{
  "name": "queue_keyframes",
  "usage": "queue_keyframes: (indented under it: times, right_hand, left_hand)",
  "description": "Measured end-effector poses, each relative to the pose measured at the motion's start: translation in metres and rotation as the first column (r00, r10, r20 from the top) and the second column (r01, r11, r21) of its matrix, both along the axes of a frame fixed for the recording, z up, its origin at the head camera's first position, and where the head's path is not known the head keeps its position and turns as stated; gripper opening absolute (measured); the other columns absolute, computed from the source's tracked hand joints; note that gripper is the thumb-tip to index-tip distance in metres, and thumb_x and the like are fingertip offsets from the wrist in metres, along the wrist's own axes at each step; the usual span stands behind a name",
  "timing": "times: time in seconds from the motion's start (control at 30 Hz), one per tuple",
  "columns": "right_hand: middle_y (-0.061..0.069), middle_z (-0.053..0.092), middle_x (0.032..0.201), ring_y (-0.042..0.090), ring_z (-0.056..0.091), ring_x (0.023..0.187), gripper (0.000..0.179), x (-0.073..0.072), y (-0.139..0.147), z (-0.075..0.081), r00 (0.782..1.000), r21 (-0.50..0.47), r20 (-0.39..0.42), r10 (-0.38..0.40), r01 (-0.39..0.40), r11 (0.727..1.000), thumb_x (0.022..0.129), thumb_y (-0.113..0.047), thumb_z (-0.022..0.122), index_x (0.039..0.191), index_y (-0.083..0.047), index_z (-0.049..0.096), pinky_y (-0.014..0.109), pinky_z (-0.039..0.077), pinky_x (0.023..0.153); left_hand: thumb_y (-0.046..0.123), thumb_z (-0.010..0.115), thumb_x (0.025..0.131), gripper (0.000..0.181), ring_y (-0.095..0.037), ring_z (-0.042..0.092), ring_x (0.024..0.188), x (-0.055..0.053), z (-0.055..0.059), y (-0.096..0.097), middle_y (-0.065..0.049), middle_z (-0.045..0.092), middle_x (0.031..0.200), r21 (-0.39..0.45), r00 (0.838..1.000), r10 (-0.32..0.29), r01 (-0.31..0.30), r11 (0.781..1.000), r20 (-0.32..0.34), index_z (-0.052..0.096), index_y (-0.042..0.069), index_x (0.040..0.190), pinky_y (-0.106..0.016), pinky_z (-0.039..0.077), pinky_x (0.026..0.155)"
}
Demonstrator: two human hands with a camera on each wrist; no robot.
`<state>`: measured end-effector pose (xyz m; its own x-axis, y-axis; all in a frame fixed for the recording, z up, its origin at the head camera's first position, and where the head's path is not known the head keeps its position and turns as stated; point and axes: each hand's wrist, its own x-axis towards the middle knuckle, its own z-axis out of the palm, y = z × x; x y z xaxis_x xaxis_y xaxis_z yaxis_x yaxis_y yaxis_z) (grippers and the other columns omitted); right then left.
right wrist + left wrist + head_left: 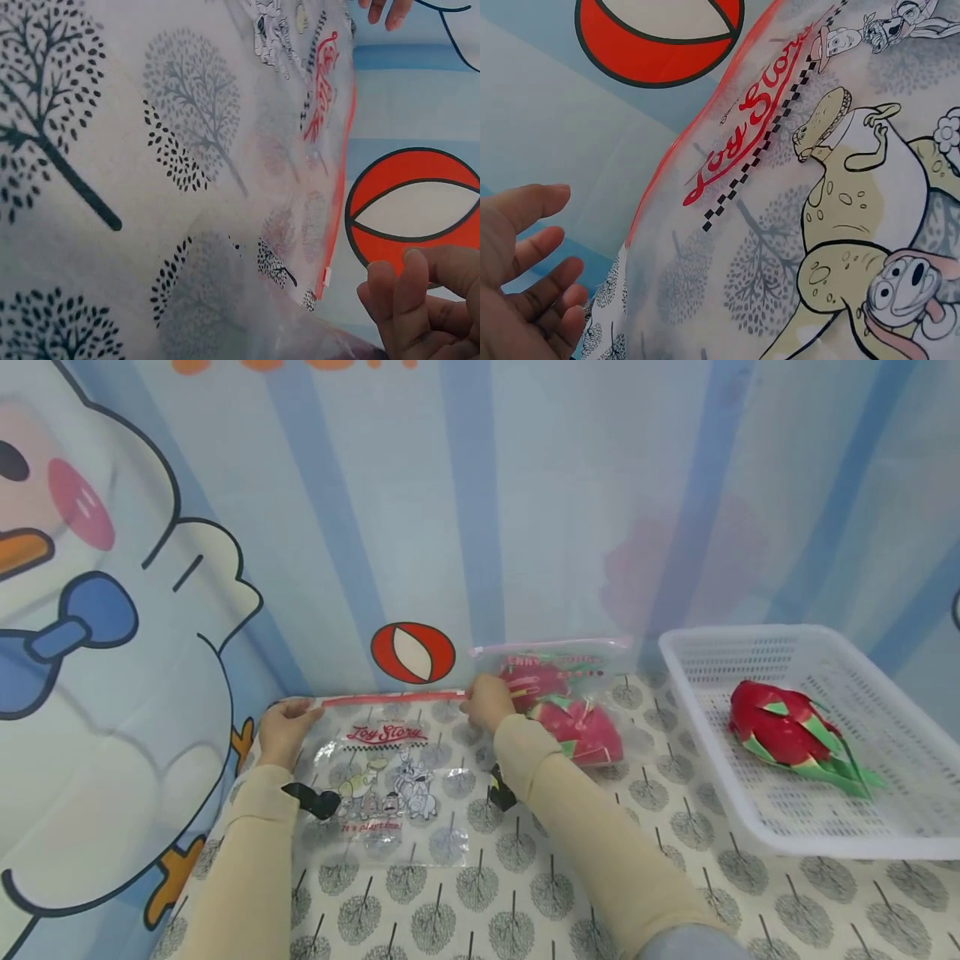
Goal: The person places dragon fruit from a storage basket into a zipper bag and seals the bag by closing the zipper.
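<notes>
A clear zipper bag (386, 793) with a red "Toy Story" print and cartoon figures lies flat on the tree-patterned cloth. Its red zip strip (393, 697) runs along the far edge, and a small white slider (326, 277) shows near the strip's right end. My left hand (287, 731) is beside the bag's upper left corner; in the left wrist view its fingers (544, 251) are loosely bent, apart from the plastic. At the other end of the strip is my right hand (489, 703), with loosely curled fingers (409, 289) and nothing visible between them.
Right of my right hand, a second clear bag (626, 693) with a pink top edge holds red dragon fruits (581, 731). Another dragon fruit (783, 727) lies in a white plastic basket (750, 827) at the right. A printed blue curtain (540, 527) hangs behind the table.
</notes>
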<state>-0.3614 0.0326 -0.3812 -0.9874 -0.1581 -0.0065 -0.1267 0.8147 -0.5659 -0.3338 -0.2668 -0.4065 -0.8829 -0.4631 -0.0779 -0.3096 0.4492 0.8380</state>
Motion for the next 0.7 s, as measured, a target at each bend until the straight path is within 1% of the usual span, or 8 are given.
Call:
queue_keyframes:
  times: [0.1,0.17,0.23,0.3,0.43,0.53,0.67,0.7]
  right_hand:
    - [0.012,0.070,0.078,0.021,0.060,0.071,0.020,-0.004,-0.007,-0.002,1.000,0.073,-0.002,-0.003,0.003,0.997,0.088,-0.016,0.068,0.077,0.001,0.067,0.032,0.049,0.065]
    - [0.014,0.071,0.086,0.025,0.065,0.081,0.019,-0.007,-0.011,0.000,1.000,0.114,0.015,-0.009,0.007,0.993,0.087,-0.017,0.070,0.083,0.001,0.067,0.035,0.053,0.074]
    - [0.016,0.071,0.092,0.029,0.067,0.090,0.019,-0.015,-0.015,-0.004,0.999,0.148,0.034,-0.015,0.009,0.989,0.086,-0.016,0.071,0.089,0.003,0.068,0.040,0.055,0.083]
    - [0.015,0.071,0.096,0.030,0.067,0.095,0.020,-0.021,-0.018,-0.012,1.000,0.201,0.007,-0.009,0.008,0.979,0.086,-0.017,0.070,0.093,0.002,0.068,0.041,0.054,0.088]
    - [0.011,0.072,0.088,0.028,0.067,0.085,0.015,-0.082,-0.028,-0.092,0.993,0.292,-0.116,0.013,0.022,0.956,0.082,-0.018,0.067,0.086,-0.004,0.071,0.040,0.056,0.079]
    - [0.008,0.071,0.087,0.026,0.066,0.083,0.014,-0.132,-0.037,-0.157,0.991,0.335,-0.133,0.005,0.040,0.941,0.079,-0.018,0.067,0.083,-0.006,0.071,0.040,0.056,0.076]
    - [0.009,0.070,0.090,0.026,0.065,0.086,0.016,-0.145,-0.042,-0.176,0.995,0.351,-0.098,-0.023,0.056,0.935,0.078,-0.017,0.066,0.088,-0.004,0.069,0.041,0.056,0.081]
    - [0.011,0.069,0.091,0.027,0.065,0.087,0.017,-0.140,-0.043,-0.170,0.996,0.334,-0.084,-0.039,0.065,0.940,0.078,-0.015,0.066,0.090,-0.004,0.069,0.042,0.055,0.082]
  left_hand:
    - [0.025,0.061,0.094,0.045,-0.035,0.050,0.124,-0.002,-0.005,-0.003,-0.020,0.052,0.137,-0.025,1.000,0.015,-0.014,1.000,0.025,0.054,0.003,0.132,-0.047,0.043,0.104]
    - [0.026,0.062,0.093,0.045,-0.034,0.051,0.121,-0.004,-0.009,-0.004,-0.020,0.052,0.136,-0.036,0.999,0.029,-0.027,0.999,0.041,0.054,0.003,0.132,-0.046,0.046,0.098]
    - [0.025,0.062,0.093,0.046,-0.035,0.051,0.120,-0.005,-0.014,-0.004,-0.021,0.051,0.137,-0.033,0.998,0.030,-0.029,0.999,0.058,0.054,0.003,0.132,-0.046,0.047,0.096]
    - [0.026,0.062,0.093,0.048,-0.036,0.050,0.120,-0.005,-0.018,-0.005,-0.022,0.049,0.138,-0.027,0.996,0.032,-0.030,0.999,0.082,0.053,0.002,0.133,-0.047,0.046,0.096]
    - [0.024,0.062,0.092,0.049,-0.039,0.044,0.125,-0.004,-0.026,-0.007,-0.024,0.045,0.141,-0.012,0.994,0.027,-0.026,1.000,0.109,0.050,-0.002,0.132,-0.051,0.040,0.104]
    - [0.023,0.061,0.092,0.048,-0.039,0.044,0.125,-0.004,-0.028,-0.007,-0.025,0.044,0.140,-0.019,0.992,0.032,-0.030,0.999,0.123,0.051,-0.004,0.130,-0.051,0.039,0.105]
    - [0.023,0.061,0.092,0.046,-0.038,0.046,0.121,-0.004,-0.025,-0.008,-0.025,0.047,0.135,-0.028,0.991,0.042,-0.039,0.999,0.129,0.052,-0.005,0.127,-0.050,0.040,0.104]
    - [0.023,0.061,0.092,0.045,-0.038,0.046,0.120,-0.004,-0.024,-0.008,-0.025,0.048,0.134,-0.031,0.990,0.043,-0.039,0.999,0.132,0.052,-0.005,0.127,-0.050,0.040,0.103]
